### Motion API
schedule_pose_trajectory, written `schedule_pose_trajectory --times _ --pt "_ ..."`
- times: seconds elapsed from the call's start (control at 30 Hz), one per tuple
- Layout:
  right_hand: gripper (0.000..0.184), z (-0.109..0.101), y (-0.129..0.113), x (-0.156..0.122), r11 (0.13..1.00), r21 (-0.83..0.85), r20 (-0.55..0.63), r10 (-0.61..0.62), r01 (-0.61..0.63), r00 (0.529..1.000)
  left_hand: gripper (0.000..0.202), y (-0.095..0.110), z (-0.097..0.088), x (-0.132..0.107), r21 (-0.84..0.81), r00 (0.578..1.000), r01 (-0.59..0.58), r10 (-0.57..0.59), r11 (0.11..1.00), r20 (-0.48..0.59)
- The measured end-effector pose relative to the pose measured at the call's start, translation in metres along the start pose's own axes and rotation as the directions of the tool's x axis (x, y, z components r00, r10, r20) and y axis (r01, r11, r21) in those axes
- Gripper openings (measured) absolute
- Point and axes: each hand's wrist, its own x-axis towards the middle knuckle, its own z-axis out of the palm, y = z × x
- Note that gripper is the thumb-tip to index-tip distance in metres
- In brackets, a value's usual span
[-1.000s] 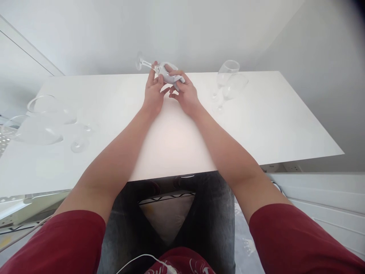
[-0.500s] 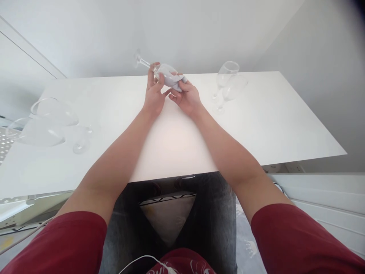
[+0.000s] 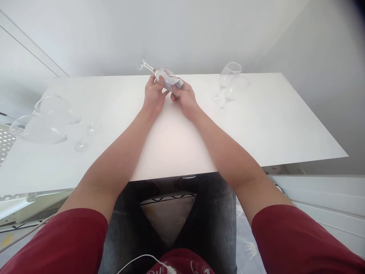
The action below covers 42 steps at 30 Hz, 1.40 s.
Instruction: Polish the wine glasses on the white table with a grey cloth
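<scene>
Both my hands hold a clear wine glass (image 3: 162, 74) tilted on its side above the far middle of the white table (image 3: 273, 121), its foot pointing up and left. My left hand (image 3: 153, 95) grips the bowl near the stem. My right hand (image 3: 185, 98) is closed on a pale grey cloth (image 3: 173, 83) pushed into the bowl's mouth.
Two upright wine glasses (image 3: 231, 84) stand at the far right of the table. Two larger wine glasses (image 3: 48, 121) stand at the left, near the edge. A white cable (image 3: 139, 260) runs across my lap. A wire shelf sits under the table.
The glass has turned slightly in my hands and the cloth has gone deeper into the bowl. My fingers have closed in around it. The view shifted a little.
</scene>
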Motion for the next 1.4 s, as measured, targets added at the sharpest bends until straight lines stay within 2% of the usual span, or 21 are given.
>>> schedule_pose_trajectory --times 0.07,0.13,0.2,0.27,0.33,0.47,0.53,0.6,0.7,0.77,0.87,1.0,1.1,1.2,1.4 --pt "0.023 -0.006 0.003 0.004 0.993 0.093 -0.020 0.081 -0.079 0.996 0.042 -0.002 -0.002 0.001 0.022 1.000 -0.013 0.012 1.000 0.021" --pt "0.028 -0.011 0.003 0.006 0.983 0.152 -0.062 0.113 -0.102 0.992 0.047 -0.002 -0.001 0.000 0.053 0.999 -0.023 0.020 0.998 0.044" --pt "0.028 -0.012 0.001 0.006 0.985 0.157 -0.121 0.087 -0.068 0.989 0.045 -0.002 0.002 -0.002 0.068 0.999 -0.013 0.010 0.998 0.050" --pt "0.024 -0.008 -0.003 0.004 0.994 0.106 -0.131 0.039 -0.026 0.991 0.034 0.000 0.005 -0.004 0.049 0.999 -0.005 0.002 0.999 0.045" --pt "0.023 -0.003 -0.007 0.000 1.000 0.028 -0.083 0.013 -0.010 0.996 0.034 0.002 0.008 -0.006 0.023 0.999 -0.016 0.014 1.000 0.047" --pt "0.024 0.006 -0.013 -0.009 0.996 -0.027 0.039 0.089 -0.088 0.995 0.062 0.008 0.011 -0.009 0.027 0.991 -0.047 0.043 0.999 0.127" --pt "0.025 0.004 -0.014 -0.011 0.991 0.017 0.075 0.133 -0.134 0.988 0.064 0.010 0.012 -0.011 0.066 0.993 -0.037 0.029 0.997 0.114" --pt "0.025 -0.002 -0.012 -0.009 0.986 0.085 0.093 0.137 -0.145 0.986 0.056 0.011 0.013 -0.012 0.085 0.997 -0.035 0.029 0.996 0.069" --pt "0.025 -0.010 -0.005 -0.001 0.981 0.174 0.059 0.082 -0.091 0.995 0.037 0.007 0.012 -0.011 0.070 0.998 -0.059 0.056 0.996 0.038" --pt "0.026 -0.011 0.000 0.004 0.983 0.181 -0.012 0.036 -0.033 0.999 0.035 0.002 0.008 -0.006 0.083 0.999 -0.044 0.043 0.996 0.022" --pt "0.024 -0.008 0.002 0.007 0.997 0.069 -0.083 -0.026 0.032 0.996 0.038 -0.006 0.001 0.003 0.073 1.000 -0.018 0.017 0.997 0.009" --pt "0.021 -0.002 0.004 0.007 0.995 -0.088 -0.035 -0.041 0.038 0.999 0.047 -0.007 -0.003 0.012 -0.034 0.999 -0.032 0.032 0.999 -0.019" --pt "0.023 -0.004 0.010 0.011 0.998 -0.040 -0.041 -0.049 0.048 0.998 0.046 -0.004 -0.001 0.010 -0.067 0.999 0.001 -0.004 0.998 -0.039" --pt "0.027 -0.009 0.016 0.015 0.998 0.049 -0.085 -0.045 0.050 0.995 0.043 -0.001 0.004 0.004 -0.068 0.999 0.035 -0.036 0.997 -0.014" --pt "0.031 -0.012 0.009 0.010 0.992 0.079 -0.142 -0.086 0.098 0.986 0.041 -0.005 0.010 -0.003 0.034 0.999 0.036 -0.035 0.999 -0.023"
